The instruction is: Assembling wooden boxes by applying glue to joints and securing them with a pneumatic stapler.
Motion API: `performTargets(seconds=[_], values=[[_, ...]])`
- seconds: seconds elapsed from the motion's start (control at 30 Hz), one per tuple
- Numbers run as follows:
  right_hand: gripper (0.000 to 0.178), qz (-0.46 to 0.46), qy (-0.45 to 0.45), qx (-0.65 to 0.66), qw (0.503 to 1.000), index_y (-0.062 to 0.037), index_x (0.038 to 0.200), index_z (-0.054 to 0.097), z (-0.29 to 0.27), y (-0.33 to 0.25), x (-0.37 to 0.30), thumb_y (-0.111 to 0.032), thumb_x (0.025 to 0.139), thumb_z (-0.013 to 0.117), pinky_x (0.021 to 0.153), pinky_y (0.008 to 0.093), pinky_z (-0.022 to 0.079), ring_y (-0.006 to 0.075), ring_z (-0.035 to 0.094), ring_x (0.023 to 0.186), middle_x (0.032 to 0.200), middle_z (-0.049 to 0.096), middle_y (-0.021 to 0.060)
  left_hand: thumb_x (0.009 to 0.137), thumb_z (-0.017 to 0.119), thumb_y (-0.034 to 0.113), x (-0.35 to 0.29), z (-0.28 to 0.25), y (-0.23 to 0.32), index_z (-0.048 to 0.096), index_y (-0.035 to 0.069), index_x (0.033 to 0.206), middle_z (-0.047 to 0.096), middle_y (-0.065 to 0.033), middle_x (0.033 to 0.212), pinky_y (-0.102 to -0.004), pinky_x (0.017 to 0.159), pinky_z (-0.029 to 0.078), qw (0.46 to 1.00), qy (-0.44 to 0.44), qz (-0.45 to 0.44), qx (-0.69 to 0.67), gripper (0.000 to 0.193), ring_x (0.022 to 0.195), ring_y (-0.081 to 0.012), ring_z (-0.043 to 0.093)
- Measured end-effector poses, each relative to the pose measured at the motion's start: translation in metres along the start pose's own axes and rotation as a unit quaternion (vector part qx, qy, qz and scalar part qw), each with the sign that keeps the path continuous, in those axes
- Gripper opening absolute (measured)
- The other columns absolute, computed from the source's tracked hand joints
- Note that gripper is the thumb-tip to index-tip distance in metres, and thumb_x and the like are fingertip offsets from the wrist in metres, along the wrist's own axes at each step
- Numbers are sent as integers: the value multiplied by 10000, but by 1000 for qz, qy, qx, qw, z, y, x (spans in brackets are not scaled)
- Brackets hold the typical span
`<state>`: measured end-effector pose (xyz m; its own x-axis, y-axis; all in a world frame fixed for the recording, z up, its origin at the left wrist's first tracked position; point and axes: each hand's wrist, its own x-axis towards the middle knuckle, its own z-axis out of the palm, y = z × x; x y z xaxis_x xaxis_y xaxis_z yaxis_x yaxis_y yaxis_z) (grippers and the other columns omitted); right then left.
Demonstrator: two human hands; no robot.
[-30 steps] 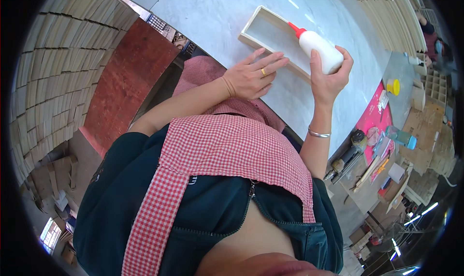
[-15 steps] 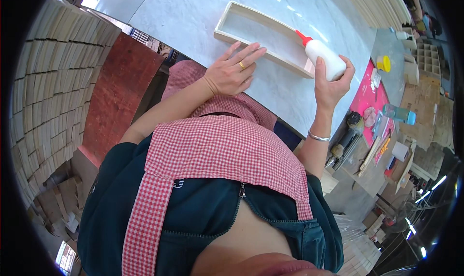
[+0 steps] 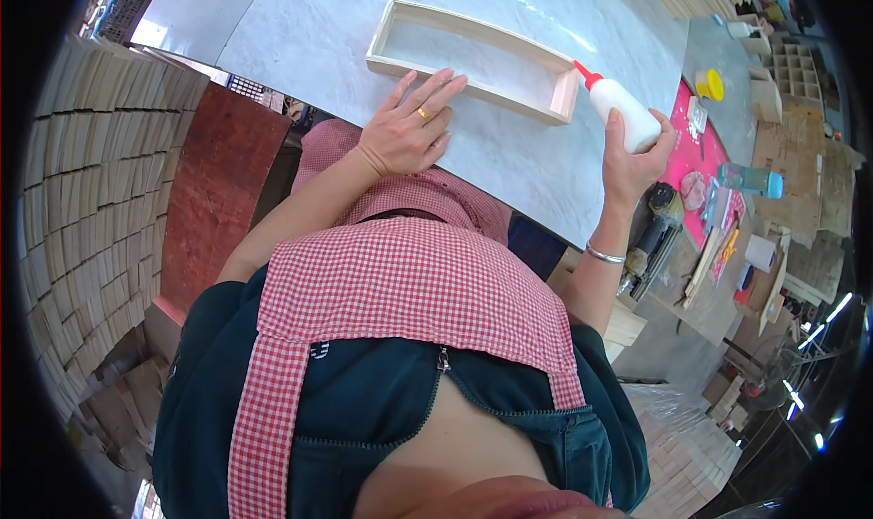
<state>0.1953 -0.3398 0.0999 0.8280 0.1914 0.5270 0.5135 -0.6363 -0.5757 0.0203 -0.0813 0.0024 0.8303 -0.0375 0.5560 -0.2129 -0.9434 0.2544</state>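
Note:
A long, narrow frame of pale wood [image 3: 511,103] lies on the marbled grey-white tabletop [image 3: 309,37], which shows through inside it. My left hand [image 3: 411,128] rests at the frame's near side, fingers stretched out and slightly apart, fingertips on or against the wood. A white squeeze bottle [image 3: 626,114] with a red pointed nozzle is wrapped in the fingers of my right hand [image 3: 637,160]. The bottle is tilted, and its nozzle tip is at the frame's far right corner. Whether the tip touches the wood I cannot tell.
Stacked wooden strips [image 3: 100,173] stand at the left beside a reddish-brown board [image 3: 223,191]. To the right, a side table bears a pink sheet [image 3: 687,146], a yellow container [image 3: 709,85], a clear bottle with a blue cap [image 3: 750,181] and a power tool [image 3: 657,211].
The squeeze bottle's nozzle has moved from the frame's near-right inside to its far right corner. The whole view has shifted a little, with the frame and left hand appearing further left.

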Motion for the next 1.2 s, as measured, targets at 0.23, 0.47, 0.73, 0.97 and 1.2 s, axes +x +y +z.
performTargets(seconds=[0.23,0.47,0.73,0.97,1.2], values=[[518,-5,10,1,1000,-44,1224,557,-5,7,-6,-237,837,842,858,387,553,285,635,1019,1166,626,151,854,637,194,-1,-1,1,660,62,1038,415,-84,1619,-475,1263,215,1000,-12,-2,0,229,1522,-258,359],[525,-9,4,-15,1000,-40,1230,563,-20,1,-16,-226,830,847,850,388,551,289,638,998,1149,637,149,871,617,193,0,1,2,649,73,965,406,-61,1629,-466,1262,212,1000,9,-3,-5,156,1528,-220,345],[533,5,-24,-31,999,-37,1243,565,-47,-14,-39,-221,830,847,835,375,550,284,645,954,1130,646,149,853,645,194,-1,0,-1,665,70,1039,407,-73,1626,-471,1264,211,1000,-5,1,-5,225,1530,-255,343],[551,73,-47,82,993,-28,1244,541,-37,-45,-54,-170,806,843,821,366,543,264,634,916,1114,623,147,851,654,215,-6,2,-5,679,96,1055,427,-101,1602,-451,1258,237,999,32,5,26,237,1481,-247,403],[563,55,-155,242,956,-29,1264,506,44,-115,-68,-138,816,829,840,349,540,260,632,954,1135,602,151,888,627,263,-8,10,-6,708,75,1039,605,-105,1281,-402,1109,412,999,27,33,11,255,1184,-260,559]])
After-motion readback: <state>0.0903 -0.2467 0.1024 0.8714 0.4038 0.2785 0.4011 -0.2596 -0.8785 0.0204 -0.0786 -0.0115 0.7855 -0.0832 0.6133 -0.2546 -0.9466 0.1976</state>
